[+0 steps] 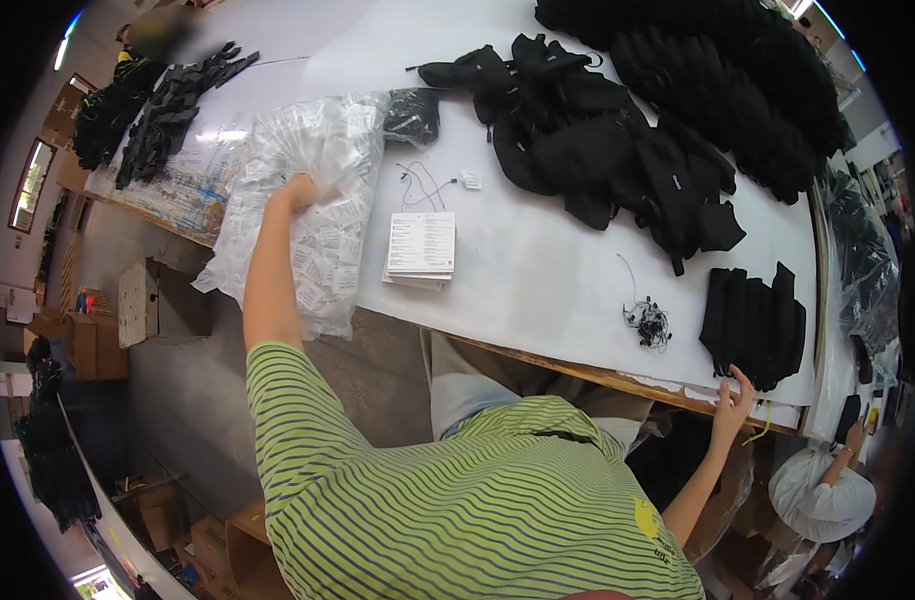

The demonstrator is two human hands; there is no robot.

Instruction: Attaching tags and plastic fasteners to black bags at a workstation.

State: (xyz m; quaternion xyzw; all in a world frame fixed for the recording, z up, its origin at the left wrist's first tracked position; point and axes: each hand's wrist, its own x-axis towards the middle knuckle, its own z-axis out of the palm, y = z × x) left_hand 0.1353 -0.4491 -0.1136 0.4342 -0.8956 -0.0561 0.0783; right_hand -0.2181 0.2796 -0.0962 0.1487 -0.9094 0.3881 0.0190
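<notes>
My left hand [299, 191] is closed on a large clear plastic bag [329, 255] at the left of the table. The bag is filled with small white printed labels, and its plastic creases around my fingers. My right hand [734, 396] is at the table's front edge on the right, fingers apart. Its fingertips reach the near end of a stack of folded black fabric pieces [752, 325], with nothing visible in its grasp. Left of that stack lies a tangle of thin black strings [648, 324]. A pile of white printed cards [420, 246] sits beside the bag.
A heap of black fabric items [587, 140] covers the table's back middle, with a larger black pile [727, 80] behind. Loose strings [424, 185] and a small black bundle [412, 116] lie near the bag. Black straps [167, 115] are far left. Another person [822, 492] is at right.
</notes>
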